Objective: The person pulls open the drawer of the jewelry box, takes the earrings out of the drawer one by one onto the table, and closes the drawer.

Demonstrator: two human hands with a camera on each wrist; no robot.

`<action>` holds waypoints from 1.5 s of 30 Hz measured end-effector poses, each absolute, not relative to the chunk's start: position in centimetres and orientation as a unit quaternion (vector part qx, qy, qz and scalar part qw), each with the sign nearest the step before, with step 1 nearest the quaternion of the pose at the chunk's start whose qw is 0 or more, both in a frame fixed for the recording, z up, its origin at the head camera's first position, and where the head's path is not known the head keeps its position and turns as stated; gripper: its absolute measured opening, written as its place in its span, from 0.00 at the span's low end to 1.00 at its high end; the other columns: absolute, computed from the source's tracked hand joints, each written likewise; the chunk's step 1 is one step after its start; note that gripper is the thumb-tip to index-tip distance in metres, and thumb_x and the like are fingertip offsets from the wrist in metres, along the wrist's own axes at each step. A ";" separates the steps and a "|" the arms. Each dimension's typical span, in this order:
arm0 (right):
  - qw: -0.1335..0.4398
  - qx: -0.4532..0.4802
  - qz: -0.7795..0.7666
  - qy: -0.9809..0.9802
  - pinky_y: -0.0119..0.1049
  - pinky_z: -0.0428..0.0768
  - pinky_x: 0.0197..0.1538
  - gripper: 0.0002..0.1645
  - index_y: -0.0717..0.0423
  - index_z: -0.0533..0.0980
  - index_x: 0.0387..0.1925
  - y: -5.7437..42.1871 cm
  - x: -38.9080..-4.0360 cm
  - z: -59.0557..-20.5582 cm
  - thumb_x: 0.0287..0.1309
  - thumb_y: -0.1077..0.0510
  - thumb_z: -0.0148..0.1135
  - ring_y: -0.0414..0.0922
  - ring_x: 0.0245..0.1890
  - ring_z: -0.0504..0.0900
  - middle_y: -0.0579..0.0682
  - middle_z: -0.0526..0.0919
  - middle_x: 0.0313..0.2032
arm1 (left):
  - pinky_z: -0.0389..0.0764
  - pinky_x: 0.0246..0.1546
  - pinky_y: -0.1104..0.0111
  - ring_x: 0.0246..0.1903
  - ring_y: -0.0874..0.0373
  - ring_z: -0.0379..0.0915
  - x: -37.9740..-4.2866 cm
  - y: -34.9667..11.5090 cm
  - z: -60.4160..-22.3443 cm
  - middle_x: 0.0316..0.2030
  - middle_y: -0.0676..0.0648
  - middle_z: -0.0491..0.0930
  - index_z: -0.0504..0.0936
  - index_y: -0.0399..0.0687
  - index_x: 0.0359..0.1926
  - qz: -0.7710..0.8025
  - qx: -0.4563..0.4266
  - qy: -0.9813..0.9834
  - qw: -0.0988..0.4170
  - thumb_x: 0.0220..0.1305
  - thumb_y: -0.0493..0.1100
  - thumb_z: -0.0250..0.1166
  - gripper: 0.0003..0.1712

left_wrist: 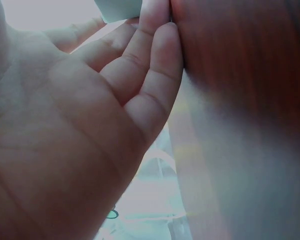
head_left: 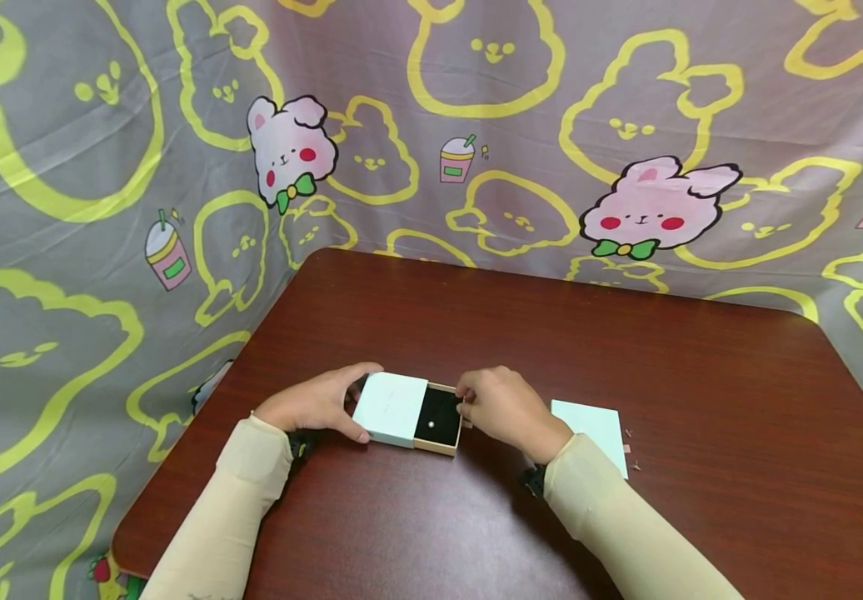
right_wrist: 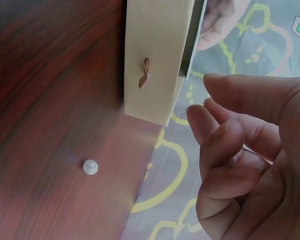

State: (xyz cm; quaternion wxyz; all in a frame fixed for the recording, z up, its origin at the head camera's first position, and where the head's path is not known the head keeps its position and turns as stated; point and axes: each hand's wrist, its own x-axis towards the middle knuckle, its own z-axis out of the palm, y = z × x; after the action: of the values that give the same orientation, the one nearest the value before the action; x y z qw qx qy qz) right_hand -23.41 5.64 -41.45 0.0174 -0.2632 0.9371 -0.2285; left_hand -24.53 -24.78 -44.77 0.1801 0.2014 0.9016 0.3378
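In the head view my left hand [head_left: 319, 403] grips the closed end of a pale-blue jewelry box [head_left: 392, 408], thumb on the near side and fingers on the far side. The box's drawer [head_left: 435, 447] is slid partly out to the right, showing a black insert [head_left: 441, 417] with a pearl stud [head_left: 431, 425] on it. My right hand [head_left: 502, 408] is over the drawer's far right corner, fingers bent. In the right wrist view its thumb [right_wrist: 240, 92] and forefinger stand apart with nothing visible between them. A ribbon tab [right_wrist: 144, 77] sticks out of the drawer's end.
A pale-blue square [head_left: 596, 429] lies to the right, partly under my right forearm. Beside it lie a pinkish tab [head_left: 626, 448] and small thin bits [head_left: 636, 465]. A small white round piece [right_wrist: 90, 167] rests on the brown table [head_left: 551, 333]. Patterned cloth [head_left: 506, 208] hangs behind.
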 end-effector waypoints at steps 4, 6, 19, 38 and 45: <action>0.020 -0.266 -0.230 0.936 0.37 0.78 0.37 0.05 0.49 0.83 0.34 5.5 -23.4 -41.4 0.53 0.58 0.70 0.35 0.28 0.79 0.37 0.82 0.27 | 0.75 0.42 0.62 0.44 0.54 0.70 -24.5 -24.8 -44.8 0.48 0.52 0.72 0.62 0.51 0.69 0.340 0.204 0.900 0.179 0.35 0.48 0.85 0.59; 0.025 -0.267 -0.232 0.935 0.37 0.78 0.36 0.05 0.49 0.83 0.34 5.4 -23.3 -41.4 0.54 0.57 0.70 0.34 0.27 0.79 0.37 0.82 0.27 | 0.75 0.42 0.62 0.44 0.54 0.70 -24.6 -24.8 -44.8 0.48 0.52 0.72 0.62 0.51 0.69 0.339 0.205 0.901 0.179 0.35 0.48 0.85 0.59; 0.015 -0.284 -0.216 0.934 0.36 0.77 0.36 0.05 0.49 0.83 0.34 5.0 -23.3 -41.8 0.53 0.57 0.70 0.37 0.30 0.80 0.39 0.82 0.29 | 0.75 0.42 0.62 0.44 0.54 0.70 -24.6 -24.9 -44.9 0.48 0.52 0.72 0.62 0.50 0.69 0.336 0.208 0.901 0.180 0.35 0.50 0.85 0.60; 0.000 -0.315 -0.212 0.925 0.37 0.78 0.38 0.07 0.50 0.83 0.35 4.4 -23.2 -42.1 0.52 0.57 0.71 0.38 0.31 0.81 0.40 0.83 0.29 | 0.76 0.42 0.62 0.43 0.54 0.70 -24.6 -24.9 -44.9 0.48 0.52 0.73 0.63 0.49 0.68 0.342 0.214 0.898 0.177 0.35 0.49 0.85 0.59; 0.004 -0.318 -0.207 0.925 0.37 0.77 0.37 0.07 0.50 0.83 0.36 4.3 -23.1 -42.2 0.52 0.56 0.71 0.37 0.31 0.80 0.40 0.82 0.29 | 0.76 0.41 0.63 0.42 0.55 0.71 -24.8 -25.1 -45.3 0.47 0.51 0.73 0.63 0.48 0.68 0.351 0.227 0.891 0.175 0.34 0.49 0.85 0.59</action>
State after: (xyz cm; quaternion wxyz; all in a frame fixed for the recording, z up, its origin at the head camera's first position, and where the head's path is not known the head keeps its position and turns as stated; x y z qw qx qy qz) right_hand -23.12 4.26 -42.21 0.0042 -0.3184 0.9250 -0.2072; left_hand -24.79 -25.05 -45.25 0.1747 0.2270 0.8914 0.3511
